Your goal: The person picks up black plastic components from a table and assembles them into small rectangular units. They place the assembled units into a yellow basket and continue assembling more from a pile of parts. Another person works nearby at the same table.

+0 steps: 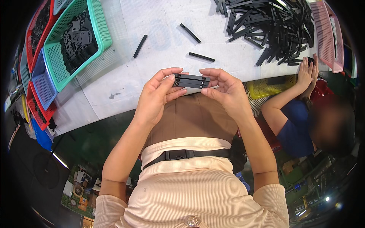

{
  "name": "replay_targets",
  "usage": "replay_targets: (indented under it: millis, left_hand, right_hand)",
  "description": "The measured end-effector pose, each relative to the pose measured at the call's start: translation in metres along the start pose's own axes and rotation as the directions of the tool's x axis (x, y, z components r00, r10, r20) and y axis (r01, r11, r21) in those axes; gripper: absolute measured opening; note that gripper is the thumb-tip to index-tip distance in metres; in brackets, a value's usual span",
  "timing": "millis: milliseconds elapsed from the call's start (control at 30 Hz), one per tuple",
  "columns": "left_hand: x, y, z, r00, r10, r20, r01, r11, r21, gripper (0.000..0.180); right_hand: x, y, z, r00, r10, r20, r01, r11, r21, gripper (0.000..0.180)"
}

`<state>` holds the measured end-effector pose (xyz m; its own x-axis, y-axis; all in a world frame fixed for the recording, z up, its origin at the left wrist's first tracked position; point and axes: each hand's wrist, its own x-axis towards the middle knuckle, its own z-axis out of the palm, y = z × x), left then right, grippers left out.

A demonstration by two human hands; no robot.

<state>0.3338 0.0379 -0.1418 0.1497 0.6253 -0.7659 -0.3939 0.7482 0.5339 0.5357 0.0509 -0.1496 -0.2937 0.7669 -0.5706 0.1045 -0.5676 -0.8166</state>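
Note:
Between my two hands, just over the near table edge, is a small stack of black bars (190,81) lying side by side, with round holes at their ends. My left hand (157,91) pinches the left end between thumb and fingers. At the right end, my right hand (224,89) grips it the same way. Beyond my hands, three loose black bars lie apart on the table: a left one (140,46), a middle one (190,33) and a nearer one (202,57).
A large heap of black bars (272,28) covers the far right of the white table (114,72). At left stand a green basket (55,72) of black parts, a blue basket (43,89) and red baskets (45,114). A co-worker's hands (306,72) are beside a pink basket (327,38).

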Motion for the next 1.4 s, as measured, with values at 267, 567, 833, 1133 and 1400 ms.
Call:
replay_targets:
  millis: [267,567,833,1133,1400]
  left_hand:
    - [0.003,-0.002,-0.003,1.000,-0.010,-0.003,0.010,1.000,-0.003,0.027]
    - [0.002,-0.003,-0.002,1.000,-0.008,-0.014,0.007,1.000,-0.013,0.027]
    - [0.003,-0.003,0.000,0.999,-0.017,-0.026,0.018,1.000,0.013,0.026]
    - [0.005,-0.005,0.000,1.000,-0.009,-0.019,0.010,0.999,0.034,0.026]
    - [0.039,-0.005,0.004,0.999,0.016,0.028,-0.020,0.990,0.142,0.028]
  right_hand:
    - [0.001,-0.004,0.000,1.000,-0.016,-0.002,0.016,0.999,-0.039,0.041]
    - [0.002,-0.003,-0.001,1.000,-0.008,-0.005,0.007,0.999,-0.045,0.041]
    - [0.003,-0.003,-0.003,1.000,0.024,-0.008,-0.024,1.000,-0.012,0.038]
    - [0.005,0.002,-0.008,0.995,0.094,0.020,-0.094,0.995,0.022,0.038]
    - [0.024,0.017,-0.008,0.914,-0.404,-0.031,0.297,0.720,-0.627,0.034]
